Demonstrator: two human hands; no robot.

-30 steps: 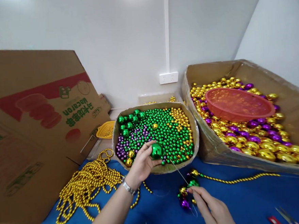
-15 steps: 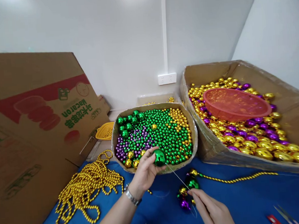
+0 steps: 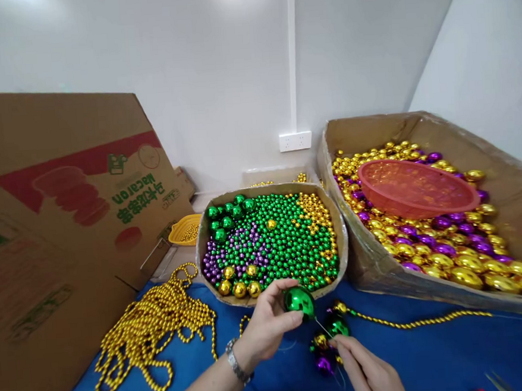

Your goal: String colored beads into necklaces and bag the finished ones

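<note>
My left hand [image 3: 272,320] grips a large shiny green ball bead [image 3: 299,302] between thumb and fingers, just in front of the box of beads. A thin needle or stiff thread [image 3: 324,328] runs from the bead's lower right side to my right hand [image 3: 366,364]. The fingertips of my right hand pinch it; whether it is a needle or cord I cannot tell. Beside that hand, partly hidden by it, lies a cluster of green, gold and purple beads [image 3: 324,365], joined to a strand of small gold beads [image 3: 413,324].
A box [image 3: 346,252] of green, purple and gold beads stands ahead. At right is a larger carton [image 3: 365,277] with a red basket [image 3: 416,187] on gold and purple beads. Gold bead strands [image 3: 163,327] lie left, beside a tall carton [image 3: 81,244].
My left hand has moved right and toward me with the green bead. The bead is now closer to my right hand, and less of the thin line shows between them.
</note>
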